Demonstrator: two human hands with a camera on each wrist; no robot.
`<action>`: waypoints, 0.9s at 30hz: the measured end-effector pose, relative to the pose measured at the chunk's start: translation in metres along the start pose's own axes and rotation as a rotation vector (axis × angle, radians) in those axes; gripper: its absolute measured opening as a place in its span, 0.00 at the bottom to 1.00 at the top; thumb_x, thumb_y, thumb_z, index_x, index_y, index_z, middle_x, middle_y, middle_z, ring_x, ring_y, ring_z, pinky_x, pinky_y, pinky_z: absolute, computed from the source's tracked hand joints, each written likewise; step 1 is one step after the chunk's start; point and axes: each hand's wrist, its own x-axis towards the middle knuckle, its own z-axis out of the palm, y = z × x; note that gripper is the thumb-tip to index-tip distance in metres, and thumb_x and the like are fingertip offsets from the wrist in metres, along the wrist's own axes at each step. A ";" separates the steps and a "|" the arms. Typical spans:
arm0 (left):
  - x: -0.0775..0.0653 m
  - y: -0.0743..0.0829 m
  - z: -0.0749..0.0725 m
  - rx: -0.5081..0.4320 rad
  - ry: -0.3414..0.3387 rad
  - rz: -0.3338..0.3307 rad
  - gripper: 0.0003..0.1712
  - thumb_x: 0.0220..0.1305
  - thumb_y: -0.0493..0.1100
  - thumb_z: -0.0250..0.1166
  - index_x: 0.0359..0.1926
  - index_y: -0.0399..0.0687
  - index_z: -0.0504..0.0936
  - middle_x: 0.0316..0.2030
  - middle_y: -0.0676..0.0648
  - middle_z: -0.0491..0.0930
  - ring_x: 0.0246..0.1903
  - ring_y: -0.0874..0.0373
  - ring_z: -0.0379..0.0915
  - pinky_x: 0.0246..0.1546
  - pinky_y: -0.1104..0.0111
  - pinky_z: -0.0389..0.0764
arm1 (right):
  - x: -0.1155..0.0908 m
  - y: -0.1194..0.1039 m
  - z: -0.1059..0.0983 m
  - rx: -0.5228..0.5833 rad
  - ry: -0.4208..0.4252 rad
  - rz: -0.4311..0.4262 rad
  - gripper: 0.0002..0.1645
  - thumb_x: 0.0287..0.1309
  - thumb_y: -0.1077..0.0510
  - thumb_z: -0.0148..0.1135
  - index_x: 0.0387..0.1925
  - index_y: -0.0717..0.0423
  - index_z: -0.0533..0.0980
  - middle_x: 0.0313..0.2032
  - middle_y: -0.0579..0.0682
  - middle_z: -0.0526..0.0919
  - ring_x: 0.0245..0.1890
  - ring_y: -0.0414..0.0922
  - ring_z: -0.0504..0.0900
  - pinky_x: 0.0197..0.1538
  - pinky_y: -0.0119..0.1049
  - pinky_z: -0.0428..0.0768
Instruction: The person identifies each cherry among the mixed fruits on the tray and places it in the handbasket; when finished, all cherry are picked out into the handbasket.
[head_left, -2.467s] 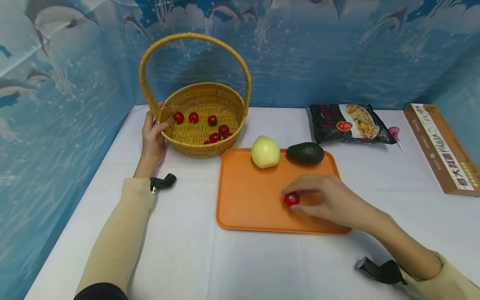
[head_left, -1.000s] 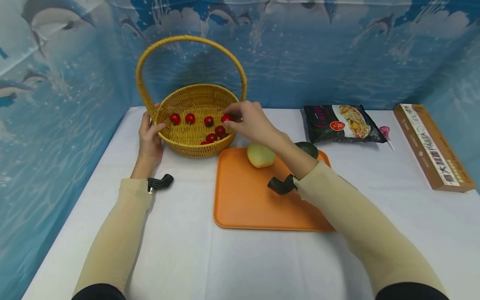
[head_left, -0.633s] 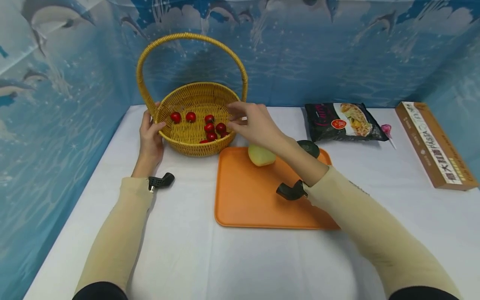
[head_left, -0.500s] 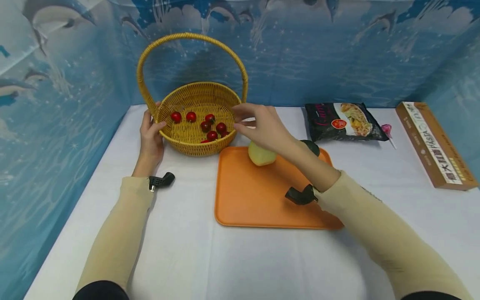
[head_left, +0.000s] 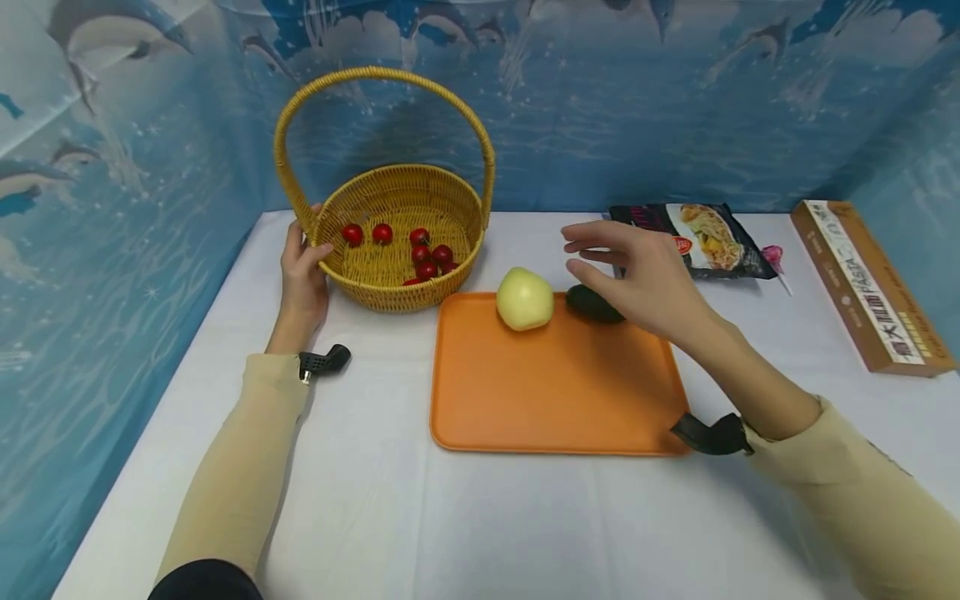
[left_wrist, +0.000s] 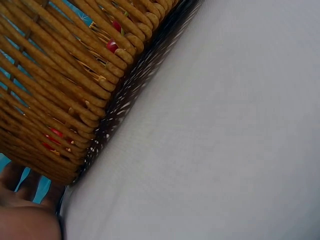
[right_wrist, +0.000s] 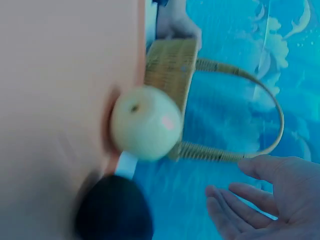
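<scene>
My left hand [head_left: 302, 279] grips the left rim of a yellow wicker basket [head_left: 390, 298], thumb over the edge, beside the foot of its arched handle. Several red cherries [head_left: 382, 234] lie inside the basket; in the left wrist view bits of red show through the weave. My right hand [head_left: 648, 279] hovers above the back right of an orange tray [head_left: 510, 400], fingers apart with nothing between them. It partly covers a dark green avocado [head_left: 588, 305] on the tray. Left of the avocado sits a round yellow-green fruit [head_left: 524, 300], large in the right wrist view.
A black food packet [head_left: 716, 242] lies at the back right, partly behind my right hand. Beside it is a pink lollipop [head_left: 772, 257]. A long brown box [head_left: 873, 287] lies farther right. A blue dolphin-printed curtain [head_left: 570, 125] stands behind the white-covered table.
My right hand took a cherry from the tray, let it go inside the basket, then drew back rightward over the tray. My left hand has stayed on the basket rim.
</scene>
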 end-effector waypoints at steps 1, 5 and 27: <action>0.001 -0.001 0.001 -0.001 0.003 0.000 0.34 0.63 0.31 0.55 0.71 0.50 0.74 0.70 0.42 0.71 0.70 0.48 0.64 0.69 0.61 0.62 | -0.004 0.004 -0.006 -0.006 0.006 0.009 0.24 0.69 0.57 0.69 0.65 0.52 0.81 0.59 0.53 0.87 0.56 0.51 0.88 0.57 0.22 0.79; 0.002 -0.002 0.004 0.010 0.002 -0.010 0.34 0.63 0.32 0.56 0.71 0.51 0.74 0.70 0.44 0.72 0.72 0.49 0.64 0.70 0.62 0.61 | -0.023 0.022 -0.026 -0.071 0.034 0.071 0.24 0.70 0.55 0.69 0.65 0.50 0.81 0.58 0.55 0.87 0.56 0.54 0.88 0.54 0.15 0.75; 0.000 -0.002 0.002 -0.029 0.006 -0.002 0.34 0.64 0.31 0.56 0.71 0.49 0.74 0.70 0.42 0.72 0.71 0.49 0.64 0.71 0.62 0.60 | -0.134 0.080 -0.061 -0.288 0.045 0.241 0.31 0.76 0.50 0.60 0.76 0.49 0.70 0.72 0.63 0.72 0.67 0.69 0.72 0.63 0.74 0.67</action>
